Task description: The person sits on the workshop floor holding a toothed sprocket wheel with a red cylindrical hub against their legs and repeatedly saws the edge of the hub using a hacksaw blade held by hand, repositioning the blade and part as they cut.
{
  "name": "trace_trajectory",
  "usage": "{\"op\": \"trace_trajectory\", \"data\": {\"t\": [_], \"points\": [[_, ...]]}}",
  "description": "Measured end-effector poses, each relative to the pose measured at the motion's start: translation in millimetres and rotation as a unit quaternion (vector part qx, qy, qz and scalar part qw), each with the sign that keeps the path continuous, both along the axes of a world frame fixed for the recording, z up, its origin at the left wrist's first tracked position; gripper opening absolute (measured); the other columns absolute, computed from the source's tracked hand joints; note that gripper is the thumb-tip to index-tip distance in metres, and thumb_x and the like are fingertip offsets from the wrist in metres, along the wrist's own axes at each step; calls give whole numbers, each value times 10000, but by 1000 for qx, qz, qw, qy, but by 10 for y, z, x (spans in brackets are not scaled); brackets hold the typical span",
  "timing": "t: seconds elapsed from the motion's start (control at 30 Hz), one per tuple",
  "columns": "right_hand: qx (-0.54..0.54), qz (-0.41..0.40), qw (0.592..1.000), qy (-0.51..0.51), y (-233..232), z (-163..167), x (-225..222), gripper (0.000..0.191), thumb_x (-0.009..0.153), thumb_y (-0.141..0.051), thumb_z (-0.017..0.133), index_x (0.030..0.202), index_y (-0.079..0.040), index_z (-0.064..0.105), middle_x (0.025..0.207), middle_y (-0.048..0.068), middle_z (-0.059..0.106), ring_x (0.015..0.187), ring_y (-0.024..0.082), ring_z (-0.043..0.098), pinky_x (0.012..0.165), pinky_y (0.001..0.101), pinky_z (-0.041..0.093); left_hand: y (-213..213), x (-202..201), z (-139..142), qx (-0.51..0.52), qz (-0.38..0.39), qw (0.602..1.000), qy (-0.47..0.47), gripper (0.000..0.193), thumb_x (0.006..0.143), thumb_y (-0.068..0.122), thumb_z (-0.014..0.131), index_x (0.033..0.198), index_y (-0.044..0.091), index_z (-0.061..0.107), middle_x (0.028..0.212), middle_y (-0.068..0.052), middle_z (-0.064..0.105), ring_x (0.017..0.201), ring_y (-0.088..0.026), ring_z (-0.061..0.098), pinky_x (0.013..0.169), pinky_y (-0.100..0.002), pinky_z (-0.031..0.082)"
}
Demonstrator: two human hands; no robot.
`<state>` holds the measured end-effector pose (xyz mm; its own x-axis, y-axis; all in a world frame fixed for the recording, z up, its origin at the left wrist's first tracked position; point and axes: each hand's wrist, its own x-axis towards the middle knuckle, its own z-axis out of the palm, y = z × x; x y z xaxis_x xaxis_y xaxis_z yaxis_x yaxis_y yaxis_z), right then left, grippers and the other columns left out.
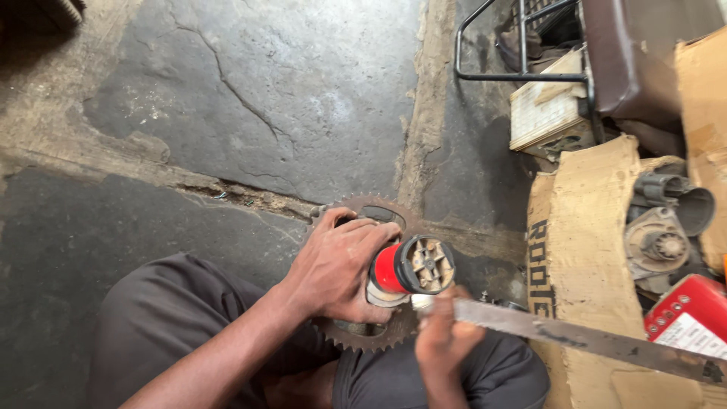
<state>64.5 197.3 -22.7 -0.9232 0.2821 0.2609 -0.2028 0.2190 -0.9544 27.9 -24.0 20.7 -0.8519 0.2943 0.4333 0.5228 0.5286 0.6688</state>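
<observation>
Rusty matt metal sprocket [369,227]; glossy red plastic can [394,269]; rough cracked stone floor [227,98].

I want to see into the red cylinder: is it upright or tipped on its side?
Tipped on its side. The red cylinder, held in the left hand against the sprocket, points its open, ribbed end at the camera.

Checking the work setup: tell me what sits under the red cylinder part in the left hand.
Under the red cylinder part lies a rusty toothed sprocket, resting over the person's lap. The left hand covers the sprocket's middle, so its centre cannot be seen. The right hand holds a flat metal blade.
</observation>
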Motion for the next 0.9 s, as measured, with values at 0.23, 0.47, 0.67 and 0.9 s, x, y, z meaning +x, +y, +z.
{"op": "trace_trajectory", "data": {"t": [0.23,0.47,0.67,0.9], "points": [[-204,-21,979,6,92,11,11,278,1067,-147,546,826,-10,529,642,27,472,509,111,429,463,307,369,-19,52,3,2,3,1000,2,948,563,568,853,1315,64,571,1192,-114,714,1183,-282,671,1106,-506,372],[-186,-72,980,3,65,-38,146,291,1032,-198,551,823,3,568,642,45,531,503,115,453,461,294,382,-21,74,-17,-2,-4,1000,14,1004,551,610,856,1323,43,556,1175,-131,704,1199,-321,647,1093,-529,363],[-78,-36,996,7,-58,-29,264,259,991,-154,619,841,55,651,648,56,590,487,77,460,446,235,339,7,66,27,3,1,1000,-6,988,552,613,865,1303,50,557,1143,-128,711,1179,-320,656,1089,-536,360],[-42,109,993,-9,80,-93,20,228,1008,-145,600,1002,77,655,711,32,635,559,54,537,477,225,382,9,50,22,-9,6,1000,4,982,530,578,866,1304,57,560,1163,-128,715,1198,-323,652,1091,-538,356]]}}
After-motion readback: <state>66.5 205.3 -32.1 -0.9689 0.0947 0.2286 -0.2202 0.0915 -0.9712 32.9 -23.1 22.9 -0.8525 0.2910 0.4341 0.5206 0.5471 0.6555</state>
